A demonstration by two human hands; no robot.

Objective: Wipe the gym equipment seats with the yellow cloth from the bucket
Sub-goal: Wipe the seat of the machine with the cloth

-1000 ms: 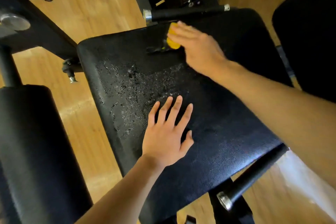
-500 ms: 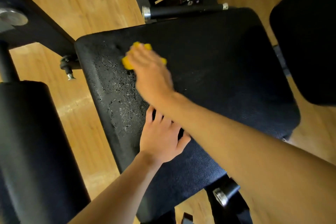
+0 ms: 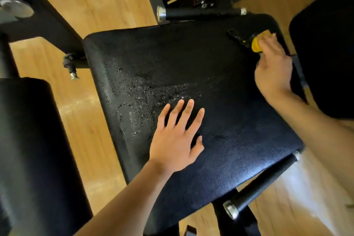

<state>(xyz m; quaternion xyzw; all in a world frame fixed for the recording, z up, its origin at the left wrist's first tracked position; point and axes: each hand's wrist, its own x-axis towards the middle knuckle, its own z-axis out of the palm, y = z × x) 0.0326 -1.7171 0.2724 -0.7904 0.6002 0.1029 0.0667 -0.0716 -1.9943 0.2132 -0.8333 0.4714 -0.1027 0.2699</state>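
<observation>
Head view. Black padded seat (image 3: 191,59), textured, with open wooden floor (image 3: 99,5) past its left edge and a neighbouring black pad (image 3: 325,53) just beside its right edge. Left hand (image 3: 175,142) lies flat near the front, fingers straight and spread. Right hand (image 3: 274,71), fingers curled round the yellow cloth (image 3: 256,44), presses it at the far right corner. Beaded droplets (image 3: 145,97) sit left of centre: overlapping leftward strokes under even pressure would likely clear them, the left hand shifting aside.

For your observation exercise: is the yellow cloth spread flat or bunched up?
Bunched up: the yellow cloth shows only as a wad gripped by the right hand on the seat.
</observation>
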